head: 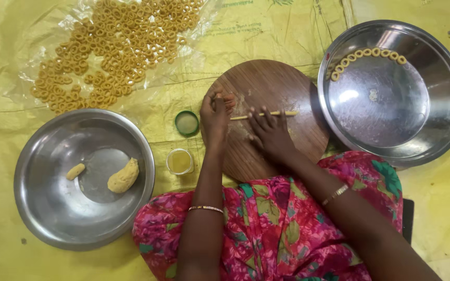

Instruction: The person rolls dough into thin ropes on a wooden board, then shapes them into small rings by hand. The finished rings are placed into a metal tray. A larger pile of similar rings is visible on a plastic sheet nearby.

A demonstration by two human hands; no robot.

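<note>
Head view, looking straight down. At centre, round wooden board (272, 83) with thin dough rope (266, 114) lying across it, roughly nine to three o'clock. Left hand (215, 115) curled at the rope's nine o'clock end, fingertips pinched on it. Right hand (270, 134) flat, fingers spread, pressing on the rope's middle; nothing gripped. At three o'clock, steel pan (444, 125) holding an arc of dough rings (366, 56). At eight o'clock, steel bowl (42, 208) with large dough lump (123, 176) and small piece (75, 170). At eleven o'clock, pile of rings (115, 47) on clear plastic. Just beside the board at nine o'clock, green lid (187, 123) and small open jar (179, 161).
</note>
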